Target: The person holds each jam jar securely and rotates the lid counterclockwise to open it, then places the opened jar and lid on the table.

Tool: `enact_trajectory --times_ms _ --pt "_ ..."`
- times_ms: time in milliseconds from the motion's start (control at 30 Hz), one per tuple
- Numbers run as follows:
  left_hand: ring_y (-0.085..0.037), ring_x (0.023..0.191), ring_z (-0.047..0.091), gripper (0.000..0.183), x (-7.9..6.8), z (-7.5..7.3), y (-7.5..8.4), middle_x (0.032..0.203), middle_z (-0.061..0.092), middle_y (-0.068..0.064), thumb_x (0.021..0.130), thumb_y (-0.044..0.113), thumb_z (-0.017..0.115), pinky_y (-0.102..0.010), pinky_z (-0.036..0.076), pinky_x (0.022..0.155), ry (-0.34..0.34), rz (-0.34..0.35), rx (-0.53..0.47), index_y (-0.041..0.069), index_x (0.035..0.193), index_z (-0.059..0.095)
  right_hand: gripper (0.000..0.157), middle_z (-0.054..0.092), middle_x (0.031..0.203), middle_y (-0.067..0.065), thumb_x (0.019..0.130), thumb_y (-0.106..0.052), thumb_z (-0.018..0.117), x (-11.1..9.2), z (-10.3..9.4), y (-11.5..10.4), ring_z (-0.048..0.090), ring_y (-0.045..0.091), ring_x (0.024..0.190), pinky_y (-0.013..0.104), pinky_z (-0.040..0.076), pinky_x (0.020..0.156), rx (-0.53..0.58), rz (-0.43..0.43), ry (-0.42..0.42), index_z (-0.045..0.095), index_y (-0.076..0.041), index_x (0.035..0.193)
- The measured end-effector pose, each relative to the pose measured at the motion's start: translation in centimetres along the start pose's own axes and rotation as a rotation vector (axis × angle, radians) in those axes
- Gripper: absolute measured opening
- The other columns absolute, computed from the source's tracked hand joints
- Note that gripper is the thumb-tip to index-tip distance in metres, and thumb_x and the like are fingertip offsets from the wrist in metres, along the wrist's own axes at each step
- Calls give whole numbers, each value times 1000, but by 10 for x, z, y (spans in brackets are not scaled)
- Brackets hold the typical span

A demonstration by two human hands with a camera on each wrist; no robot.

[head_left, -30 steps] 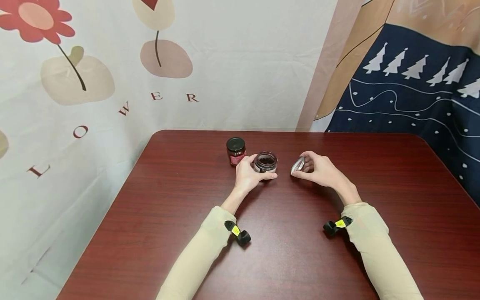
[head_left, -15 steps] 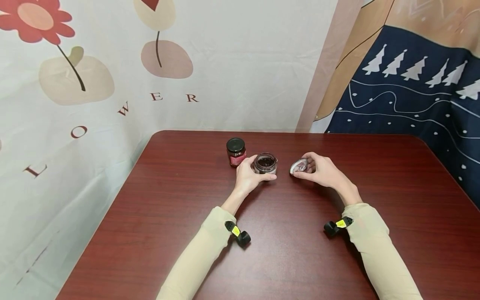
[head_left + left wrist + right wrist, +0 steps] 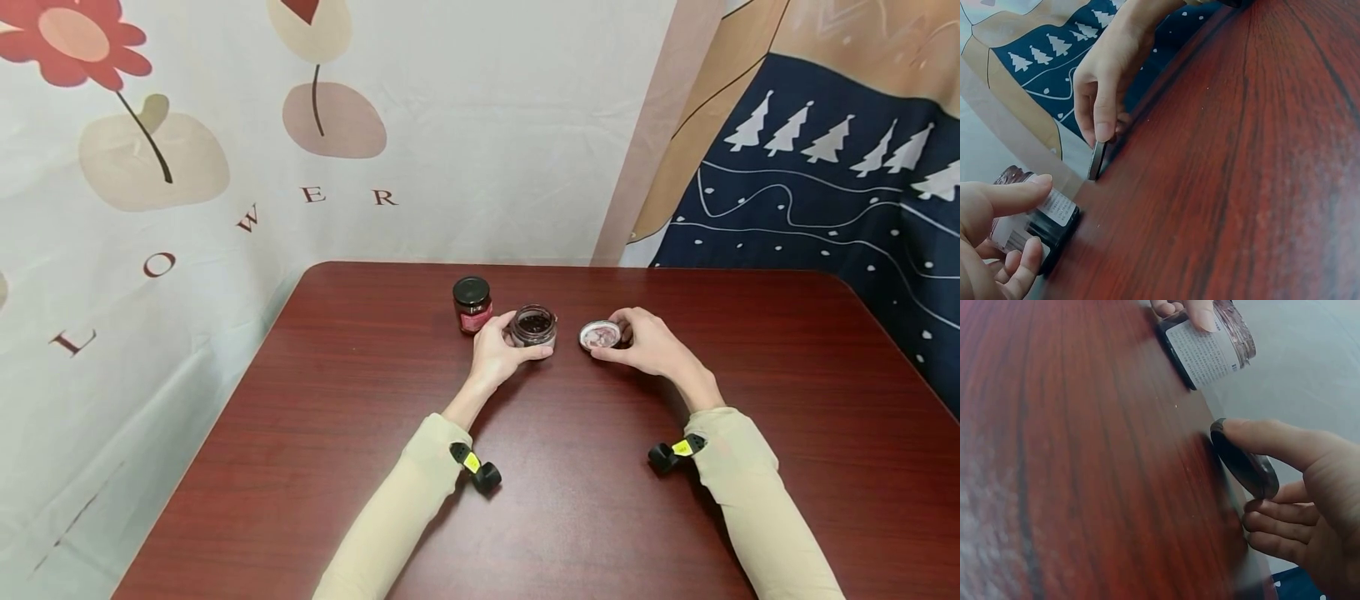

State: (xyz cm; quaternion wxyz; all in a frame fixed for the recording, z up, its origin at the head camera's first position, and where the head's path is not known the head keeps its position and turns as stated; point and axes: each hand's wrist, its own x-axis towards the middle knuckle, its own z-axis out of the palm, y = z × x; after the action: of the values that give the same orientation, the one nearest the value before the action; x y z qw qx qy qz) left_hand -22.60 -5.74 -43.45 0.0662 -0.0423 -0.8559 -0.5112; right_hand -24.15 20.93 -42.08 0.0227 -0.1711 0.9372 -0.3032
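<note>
My left hand (image 3: 495, 352) grips a glass jar (image 3: 533, 323) that stands on the table without its lid, with dark contents inside. A white label (image 3: 1200, 353) with small print shows on the jar's side in the right wrist view. To the right of the jar, my right hand (image 3: 651, 343) pinches a round lid (image 3: 601, 335), its pale, stained underside facing up. The right wrist view shows the thumb on the near rim of the lid (image 3: 1244, 464) and fingers at the far rim. The lid is low over the tabletop; whether it touches is unclear.
A second jar (image 3: 472, 307), with a black lid and a reddish label, stands just behind the left hand. The dark red wooden table (image 3: 570, 500) ends at a white printed cloth (image 3: 487, 167) behind. A navy cloth with white trees (image 3: 817, 192) hangs at the right.
My right hand has tipped the lid from nearly upright to almost flat, underside up, and lowered it slightly. My left hand keeps its grip on the jar in about the same place.
</note>
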Motion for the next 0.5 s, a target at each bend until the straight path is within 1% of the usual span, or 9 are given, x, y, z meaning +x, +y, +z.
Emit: enact_trajectory --times_ms 67,133,200,267,333,500 --pt "-12 84 58 63 0 0 0 99 72 -4 65 23 97 -34 47 88 -8 7 -12 9 121 71 63 57 104 16 83 -40 82 0 0 1 56 28 95 43 46 83 -10 -2 3 58 5 120" --pt "-9 73 55 60 0 0 0 84 69 -1 66 23 96 -31 46 82 -17 12 -21 10 120 72 63 55 106 17 83 -39 82 0 1 1 55 29 96 44 45 85 -18 5 2 58 6 119" --pt "-7 65 52 58 0 -1 0 72 63 2 67 24 95 -28 44 73 -23 13 -25 11 119 72 63 55 108 19 83 -39 82 0 1 2 55 30 97 45 45 86 -23 6 2 58 7 119" --pt "-7 61 49 57 0 -1 0 65 56 4 67 25 95 -27 42 68 -27 11 -25 12 118 72 64 54 109 20 83 -39 82 0 1 3 54 31 98 46 45 87 -25 7 2 58 8 119" --pt "-7 60 49 56 0 0 0 63 54 4 68 27 95 -27 42 66 -26 11 -22 13 117 73 64 54 110 20 83 -39 82 0 2 4 54 32 99 46 45 87 -27 8 4 58 8 119" --pt "-7 62 53 54 0 0 0 68 59 2 69 27 94 -27 45 71 -24 17 -24 13 117 72 64 52 112 20 84 -37 81 0 3 5 52 32 101 46 44 89 -26 21 -1 57 9 121"
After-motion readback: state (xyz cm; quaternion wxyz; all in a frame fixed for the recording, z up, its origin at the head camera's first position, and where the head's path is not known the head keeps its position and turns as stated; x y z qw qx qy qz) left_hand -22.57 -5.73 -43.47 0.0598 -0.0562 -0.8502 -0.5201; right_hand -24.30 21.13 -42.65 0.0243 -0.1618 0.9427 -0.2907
